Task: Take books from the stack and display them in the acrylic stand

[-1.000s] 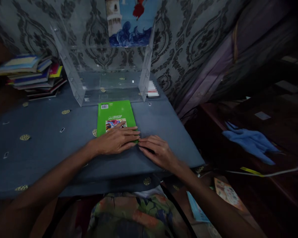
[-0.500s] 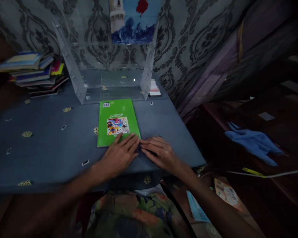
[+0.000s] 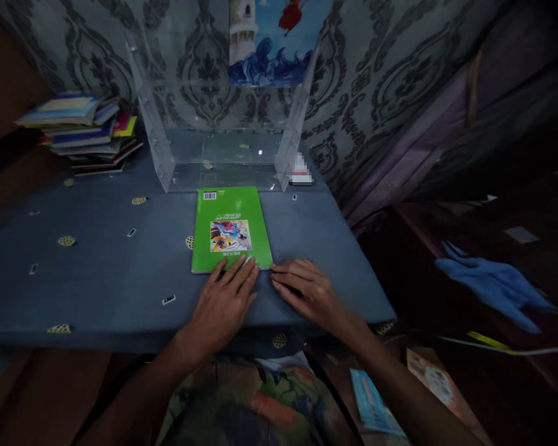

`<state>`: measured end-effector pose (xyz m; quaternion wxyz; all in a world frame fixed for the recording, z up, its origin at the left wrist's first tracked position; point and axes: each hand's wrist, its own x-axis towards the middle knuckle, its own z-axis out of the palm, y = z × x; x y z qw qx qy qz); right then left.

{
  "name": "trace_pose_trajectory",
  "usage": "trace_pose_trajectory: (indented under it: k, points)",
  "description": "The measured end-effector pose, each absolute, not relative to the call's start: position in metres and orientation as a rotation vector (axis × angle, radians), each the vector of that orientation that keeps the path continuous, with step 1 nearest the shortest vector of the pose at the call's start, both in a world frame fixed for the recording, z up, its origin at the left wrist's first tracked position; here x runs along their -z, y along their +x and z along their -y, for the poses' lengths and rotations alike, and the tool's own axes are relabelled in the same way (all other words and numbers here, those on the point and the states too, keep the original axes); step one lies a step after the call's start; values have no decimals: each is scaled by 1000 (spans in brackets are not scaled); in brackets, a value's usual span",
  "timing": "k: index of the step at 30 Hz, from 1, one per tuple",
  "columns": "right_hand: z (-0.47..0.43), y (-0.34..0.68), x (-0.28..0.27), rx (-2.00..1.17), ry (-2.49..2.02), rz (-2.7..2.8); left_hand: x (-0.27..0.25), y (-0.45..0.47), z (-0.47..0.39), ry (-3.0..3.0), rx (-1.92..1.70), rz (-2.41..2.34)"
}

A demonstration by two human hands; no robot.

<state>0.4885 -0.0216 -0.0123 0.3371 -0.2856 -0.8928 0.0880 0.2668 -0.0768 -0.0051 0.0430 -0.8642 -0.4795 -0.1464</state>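
A green book (image 3: 232,210) lies on the cloth-covered table, its printing upside down to me, with a barcode near the far left corner and a colourful picture in the middle. My left hand (image 3: 225,300) rests flat across the book's near edge, fingers stretched out and slightly apart. At the near right corner, my right hand (image 3: 307,286) has its fingers pressed together, with the fingertips pinching the corner. Just beyond the book stands a clear plastic rack (image 3: 162,164), with a sea-and-tower picture book (image 3: 274,62) upright in its upper part.
A stack of books (image 3: 88,133) sits at the far left of the table (image 3: 116,266). Right of the rack is a small white object (image 3: 301,172), blurred out. Off the table's right side lie a blue cloth (image 3: 493,282), a blue packet (image 3: 374,402) and an orange one (image 3: 432,378).
The whole view has shifted, so things appear slightly further right. My left hand has drawn back a little toward the book's near edge. My right hand stays at the corner.
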Motion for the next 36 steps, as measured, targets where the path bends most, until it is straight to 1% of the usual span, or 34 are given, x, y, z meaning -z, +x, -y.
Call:
trace_pose_trajectory:
  k: [14,20,32,36]
  points:
    - [20,486,12,-226,-688,2247,6,245,89,-2594,541,1527]
    - [20,485,11,-183,-634,2242,8,232,93,-2556,656,1646]
    - [21,476,0,-161,-605,2267,18,218,104,-2449,833,1717]
    - [17,450,-15,-254,-532,2381,19,217,104,-2341,855,1716]
